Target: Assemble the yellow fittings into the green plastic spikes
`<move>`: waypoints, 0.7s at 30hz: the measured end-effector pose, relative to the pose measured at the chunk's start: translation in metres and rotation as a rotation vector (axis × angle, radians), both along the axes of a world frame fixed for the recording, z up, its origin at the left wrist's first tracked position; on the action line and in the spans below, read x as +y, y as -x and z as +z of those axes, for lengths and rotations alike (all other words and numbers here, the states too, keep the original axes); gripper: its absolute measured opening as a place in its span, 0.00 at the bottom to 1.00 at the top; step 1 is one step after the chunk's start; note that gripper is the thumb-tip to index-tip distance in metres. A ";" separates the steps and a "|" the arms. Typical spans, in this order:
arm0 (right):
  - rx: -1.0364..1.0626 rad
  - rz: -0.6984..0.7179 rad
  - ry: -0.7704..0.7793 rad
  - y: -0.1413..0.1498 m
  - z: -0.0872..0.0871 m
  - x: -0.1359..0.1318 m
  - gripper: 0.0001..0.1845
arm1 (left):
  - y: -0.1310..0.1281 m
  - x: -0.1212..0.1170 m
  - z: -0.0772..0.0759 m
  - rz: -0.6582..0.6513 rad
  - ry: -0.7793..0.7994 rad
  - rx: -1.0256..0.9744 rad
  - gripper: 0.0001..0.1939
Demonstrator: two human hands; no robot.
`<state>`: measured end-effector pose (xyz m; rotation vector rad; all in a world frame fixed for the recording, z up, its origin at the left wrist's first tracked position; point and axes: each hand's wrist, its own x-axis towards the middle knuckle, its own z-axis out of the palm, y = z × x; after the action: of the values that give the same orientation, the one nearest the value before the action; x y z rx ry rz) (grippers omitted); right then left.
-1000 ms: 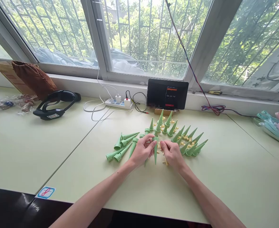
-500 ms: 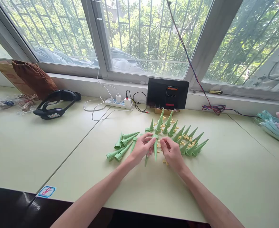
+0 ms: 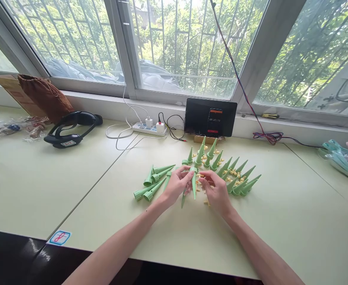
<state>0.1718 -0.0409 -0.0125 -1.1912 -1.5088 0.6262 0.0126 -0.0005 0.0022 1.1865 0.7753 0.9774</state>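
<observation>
My left hand point(image 3: 178, 183) grips a green plastic watering spike point(image 3: 194, 184) near its wide collar, its tip pointing down toward me. In my right hand point(image 3: 217, 188) a small yellow valve point(image 3: 201, 175) is pinched between thumb and fingers, right beside the spike's collar. To the left several loose green spikes point(image 3: 154, 190) lie on their sides. Behind and right of my hands, more green spikes point(image 3: 214, 150) stand or lean with yellow valves point(image 3: 238, 181) among them. A loose yellow piece point(image 3: 206, 202) lies below my right hand.
A tablet point(image 3: 211, 118) showing a timer leans by the window. Left of it are a white power strip point(image 3: 149, 128) with cables, a black headset point(image 3: 70, 130) and a brown pouch point(image 3: 45, 97). Packaged teal and pink items point(image 3: 344, 158) lie at the far right of the table point(image 3: 97, 206).
The yellow valve in my right fingers now shows clearly, close against the spike's collar. My left hand keeps its hold on the spike. The view has shifted slightly.
</observation>
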 end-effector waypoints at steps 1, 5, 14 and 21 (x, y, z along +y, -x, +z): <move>0.004 -0.005 0.005 0.000 0.000 0.000 0.12 | 0.000 -0.001 0.001 0.001 -0.024 0.015 0.20; 0.016 -0.017 0.013 0.001 -0.001 0.000 0.13 | 0.000 -0.003 0.004 0.012 -0.092 0.058 0.21; -0.019 -0.064 -0.017 -0.001 -0.003 -0.001 0.16 | -0.002 -0.006 -0.002 -0.035 -0.194 0.111 0.17; -0.033 -0.166 0.034 0.000 0.000 0.002 0.24 | -0.003 -0.011 -0.007 -0.086 -0.264 0.191 0.14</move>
<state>0.1721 -0.0389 -0.0124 -1.3424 -1.4143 0.5246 0.0152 -0.0115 -0.0045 1.5475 0.7537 0.9231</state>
